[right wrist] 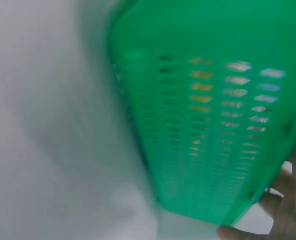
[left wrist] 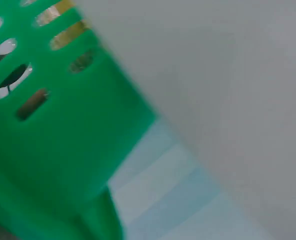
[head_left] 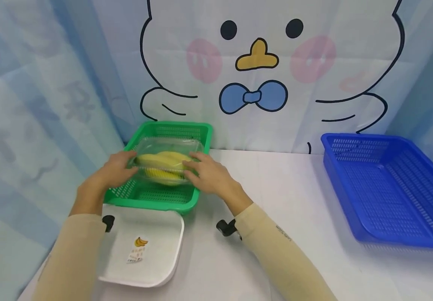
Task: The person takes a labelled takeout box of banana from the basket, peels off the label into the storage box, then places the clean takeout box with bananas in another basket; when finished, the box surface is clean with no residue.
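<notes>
A clear plastic clamshell box [head_left: 169, 151] with yellow bananas [head_left: 165, 161] inside sits in a green perforated basket [head_left: 157, 198]. My left hand [head_left: 116, 169] grips the box's left side and my right hand [head_left: 206, 173] grips its right side, both inside the basket. The left wrist view shows only the blurred green basket wall [left wrist: 53, 145]. In the right wrist view the basket's slotted side [right wrist: 213, 115] fills the frame, with fingertips [right wrist: 283, 220] at the lower right.
A white tray [head_left: 152, 234] with a banana label [head_left: 138, 248] lies in front of the green basket. A blue perforated basket [head_left: 389, 188] stands at the right on the white table. A cartoon curtain hangs behind.
</notes>
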`<state>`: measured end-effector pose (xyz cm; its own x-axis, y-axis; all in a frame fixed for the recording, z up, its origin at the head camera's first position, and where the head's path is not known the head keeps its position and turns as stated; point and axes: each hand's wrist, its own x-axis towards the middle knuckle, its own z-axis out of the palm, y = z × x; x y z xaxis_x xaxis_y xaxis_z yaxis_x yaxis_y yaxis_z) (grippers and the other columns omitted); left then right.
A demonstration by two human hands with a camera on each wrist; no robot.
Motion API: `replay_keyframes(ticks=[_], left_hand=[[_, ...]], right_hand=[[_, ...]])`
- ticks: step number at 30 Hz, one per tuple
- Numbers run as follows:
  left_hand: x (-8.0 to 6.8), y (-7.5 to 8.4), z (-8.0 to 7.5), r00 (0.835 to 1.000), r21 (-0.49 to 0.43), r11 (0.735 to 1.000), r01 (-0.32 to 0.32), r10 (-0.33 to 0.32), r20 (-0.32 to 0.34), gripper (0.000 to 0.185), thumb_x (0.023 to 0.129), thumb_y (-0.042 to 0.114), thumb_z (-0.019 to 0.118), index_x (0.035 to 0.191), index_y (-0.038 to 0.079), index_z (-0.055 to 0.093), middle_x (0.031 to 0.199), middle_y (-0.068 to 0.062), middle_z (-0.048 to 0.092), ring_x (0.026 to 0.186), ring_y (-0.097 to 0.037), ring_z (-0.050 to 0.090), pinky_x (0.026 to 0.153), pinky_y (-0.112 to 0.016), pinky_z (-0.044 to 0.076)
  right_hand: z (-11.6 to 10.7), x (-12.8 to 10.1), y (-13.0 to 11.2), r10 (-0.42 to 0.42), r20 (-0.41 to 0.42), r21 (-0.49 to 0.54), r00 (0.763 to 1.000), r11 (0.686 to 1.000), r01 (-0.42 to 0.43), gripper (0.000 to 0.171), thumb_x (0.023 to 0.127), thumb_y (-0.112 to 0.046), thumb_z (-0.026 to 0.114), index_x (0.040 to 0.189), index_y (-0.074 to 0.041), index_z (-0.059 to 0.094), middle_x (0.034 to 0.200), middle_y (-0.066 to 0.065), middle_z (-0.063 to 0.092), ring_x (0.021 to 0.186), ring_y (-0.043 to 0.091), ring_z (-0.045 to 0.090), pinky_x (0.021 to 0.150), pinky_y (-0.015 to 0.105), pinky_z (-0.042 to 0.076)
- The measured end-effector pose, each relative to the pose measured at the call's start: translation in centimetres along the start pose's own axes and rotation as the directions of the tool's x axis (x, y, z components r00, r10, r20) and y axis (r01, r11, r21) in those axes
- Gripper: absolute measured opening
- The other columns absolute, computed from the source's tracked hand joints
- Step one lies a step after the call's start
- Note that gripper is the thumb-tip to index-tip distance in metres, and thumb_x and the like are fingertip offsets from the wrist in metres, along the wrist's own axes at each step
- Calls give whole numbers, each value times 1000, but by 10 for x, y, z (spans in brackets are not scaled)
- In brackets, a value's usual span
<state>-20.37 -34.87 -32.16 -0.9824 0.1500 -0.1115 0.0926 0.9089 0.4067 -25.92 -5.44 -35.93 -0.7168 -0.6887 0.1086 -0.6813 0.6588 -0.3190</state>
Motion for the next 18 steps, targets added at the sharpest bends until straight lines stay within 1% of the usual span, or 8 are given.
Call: replay_keyframes(ticks=[3,5,7,9,12,18], left_hand=[[1,8,-7,999,70,998,-8,5,49,66,106,19,50,154,-18,23,159,-43,15,147,-61,12,117,-74,11],[3,14,-8,997,106,994,-1,-7,81,69,106,23,52,154,-18,22,159,-44,13,147,-62,10,116,-75,11],[4,20,-9,995,133,991,10,-23,95,72,106,26,53,154,-18,21,159,-45,11,146,-63,9,115,-76,12],[5,26,-8,994,147,989,21,-37,103,75,106,29,54,155,-16,20,160,-44,8,145,-64,7,114,-77,14],[4,33,-7,995,139,990,7,-21,98,77,105,30,56,156,-15,20,161,-43,6,146,-64,6,113,-77,14],[0,47,-5,995,124,990,-68,58,80,76,105,32,59,157,-11,24,162,-41,9,147,-62,7,113,-78,11]], right_hand=[[-8,-8,4,-21,-18,20,1000,1000,21,49,108,-43,49,155,-27,48,170,4,26,154,31,30,105,57,49],[-17,-17,8,-35,-29,36,999,999,36,50,108,-43,50,156,-29,45,171,5,22,153,34,30,102,60,50],[-24,-26,12,-46,-48,58,998,997,48,51,108,-44,51,157,-32,43,172,6,19,153,35,30,99,63,51],[-30,-36,17,-48,-59,74,997,996,52,53,108,-45,50,158,-33,41,172,6,18,154,35,29,101,65,49],[-36,-49,25,-34,-51,91,998,995,38,54,108,-47,48,160,-33,38,172,4,17,155,34,27,105,66,45],[-48,-75,46,-27,-63,100,998,994,33,56,108,-45,50,161,-29,37,171,8,20,154,35,27,118,58,34]])
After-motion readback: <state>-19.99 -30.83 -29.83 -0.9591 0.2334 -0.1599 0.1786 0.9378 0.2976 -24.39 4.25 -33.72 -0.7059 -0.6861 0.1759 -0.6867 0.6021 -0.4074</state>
